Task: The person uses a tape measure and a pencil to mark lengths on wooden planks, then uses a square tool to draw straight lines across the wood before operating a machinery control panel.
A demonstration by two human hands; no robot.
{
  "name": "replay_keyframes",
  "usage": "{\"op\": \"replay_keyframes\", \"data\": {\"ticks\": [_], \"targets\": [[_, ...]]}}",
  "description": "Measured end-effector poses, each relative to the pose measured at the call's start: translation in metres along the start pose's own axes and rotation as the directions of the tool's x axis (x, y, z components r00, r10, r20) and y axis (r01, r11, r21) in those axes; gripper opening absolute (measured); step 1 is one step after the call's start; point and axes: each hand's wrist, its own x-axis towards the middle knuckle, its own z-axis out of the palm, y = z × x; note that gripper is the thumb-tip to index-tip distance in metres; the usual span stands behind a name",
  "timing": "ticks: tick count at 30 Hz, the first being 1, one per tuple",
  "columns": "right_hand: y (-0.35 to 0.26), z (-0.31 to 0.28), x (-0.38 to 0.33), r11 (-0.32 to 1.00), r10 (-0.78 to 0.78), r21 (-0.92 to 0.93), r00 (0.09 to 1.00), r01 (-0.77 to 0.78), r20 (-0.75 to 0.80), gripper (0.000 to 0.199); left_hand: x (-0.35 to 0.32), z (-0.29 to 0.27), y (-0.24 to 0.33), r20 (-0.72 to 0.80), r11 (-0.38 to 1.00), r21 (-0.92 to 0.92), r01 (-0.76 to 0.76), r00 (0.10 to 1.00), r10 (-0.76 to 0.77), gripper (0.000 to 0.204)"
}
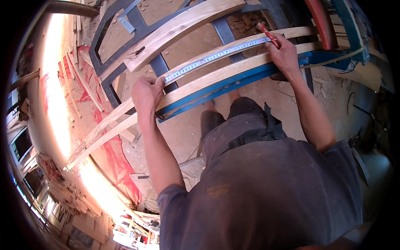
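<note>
Fingers (pixel 159 81) pinch tape measure (pixel 216 54); right hand (pixel 285 54) seemingly grips red pencil (pixel 266 33).

The person wears a dusty grey short-sleeved shirt with a yellowish smear on the back, dark shorts, and what looks like a black strap or belt across the waist. Both forearms are bare from the sleeves down to the left hand (pixel 146 93) and right hand (pixel 285 54).

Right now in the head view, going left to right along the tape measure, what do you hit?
Red plastic sheet on the floor → left hand pinning the tape's end → tape measure stretched over the wooden strip → red pencil → right hand.
</note>
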Motion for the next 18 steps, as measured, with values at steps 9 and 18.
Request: {"op": "replay_keyframes", "data": {"ticks": [9, 18], "targets": [[-0.007, 0.014, -0.002, 0.958, -0.204, -0.191, 0.976, 0.215, 0.073, 0.031, 0.002, -0.002, -0.017, -0.021, 0.999, -0.023, 0.043, 0.999, -0.043, 0.037], [-0.007, 0.025, 0.003, 0.945, -0.220, -0.229, 0.972, 0.234, 0.087, 0.021, 0.002, -0.012, -0.026, -0.001, 0.997, -0.004, 0.077, 0.997, -0.077, 0.037]]}}
